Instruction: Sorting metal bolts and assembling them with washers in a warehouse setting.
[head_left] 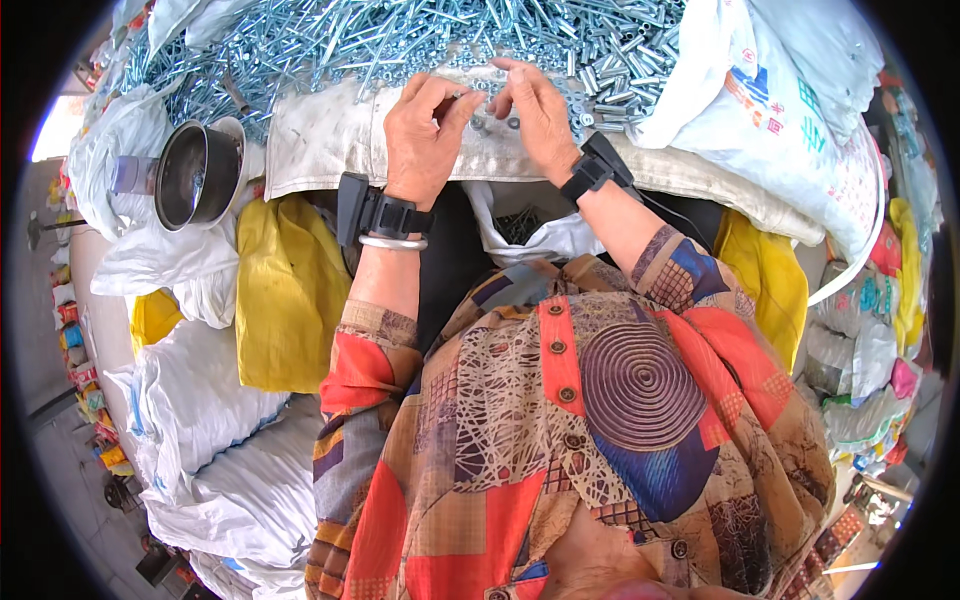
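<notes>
My left hand (424,135) is closed, thumb and forefinger pinched on a small piece I cannot make out. Just beside it, my right hand (540,118) is held with bent fingers apart, and no object shows in it. Both hands are over the near edge of a pale cloth (335,135). Around the fingertips lie small nuts and washers (478,124). Beyond them spreads a large heap of long silvery bolts (330,45), with short metal sleeves (625,75) on its right side.
A dark round pot (190,178) stands at the left among plastic bags. A white printed sack (770,110) bulges at the right. Below the cloth, an open white bag (550,238) holds thin metal pieces. Yellow cloths (285,300) hang on both sides, and white sacks (240,490) lie lower left.
</notes>
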A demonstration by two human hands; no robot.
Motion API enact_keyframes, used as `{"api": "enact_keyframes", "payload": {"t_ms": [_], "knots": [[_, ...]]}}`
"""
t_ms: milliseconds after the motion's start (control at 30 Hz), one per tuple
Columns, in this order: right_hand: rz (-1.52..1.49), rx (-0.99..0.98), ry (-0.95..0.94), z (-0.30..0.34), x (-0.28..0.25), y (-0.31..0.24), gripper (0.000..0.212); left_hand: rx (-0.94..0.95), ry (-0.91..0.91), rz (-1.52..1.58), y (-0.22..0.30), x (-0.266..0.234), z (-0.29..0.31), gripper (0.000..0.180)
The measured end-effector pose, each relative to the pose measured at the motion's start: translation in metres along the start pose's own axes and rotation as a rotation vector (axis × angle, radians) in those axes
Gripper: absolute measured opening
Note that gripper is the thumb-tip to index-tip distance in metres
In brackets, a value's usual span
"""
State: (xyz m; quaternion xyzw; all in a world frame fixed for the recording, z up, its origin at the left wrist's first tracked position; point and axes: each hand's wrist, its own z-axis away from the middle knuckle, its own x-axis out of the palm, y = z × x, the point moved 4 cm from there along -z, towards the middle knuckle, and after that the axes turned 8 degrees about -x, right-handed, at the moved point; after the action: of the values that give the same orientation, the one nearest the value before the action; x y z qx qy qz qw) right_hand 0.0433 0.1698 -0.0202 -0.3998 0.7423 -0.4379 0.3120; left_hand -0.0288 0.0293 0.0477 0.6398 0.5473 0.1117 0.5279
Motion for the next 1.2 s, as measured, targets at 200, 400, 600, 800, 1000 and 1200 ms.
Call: {"api": "enact_keyframes", "payload": {"t_ms": [200,400,600,800,1000,1200], "knots": [[-0.067,-0.031,-0.029,0.001,0.007,0.0,0.053,0.018,-0.009,0.001,-0.003,0.0,0.001,0.009],[-0.013,-0.056,-0.011,0.002,0.007,-0.008,0.047,0.021,-0.004,-0.026,-0.006,-0.002,0.002,0.009],[0.301,-0.317,-0.195,0.001,0.011,-0.008,0.028,-0.004,0.01,0.053,-0.005,-0.002,0.001,0.011],[0.42,-0.242,-0.284,0.009,0.01,-0.013,0.018,-0.337,-0.143,0.243,-0.014,0.006,0.008,0.014],[0.448,-0.132,-0.312,0.028,0.001,-0.035,0.013,-0.197,-0.34,0.371,0.002,0.003,0.024,0.011],[0.379,-0.062,-0.324,0.064,0.001,-0.029,0.012,-0.266,-0.259,0.297,-0.004,0.02,0.06,0.007]]}}
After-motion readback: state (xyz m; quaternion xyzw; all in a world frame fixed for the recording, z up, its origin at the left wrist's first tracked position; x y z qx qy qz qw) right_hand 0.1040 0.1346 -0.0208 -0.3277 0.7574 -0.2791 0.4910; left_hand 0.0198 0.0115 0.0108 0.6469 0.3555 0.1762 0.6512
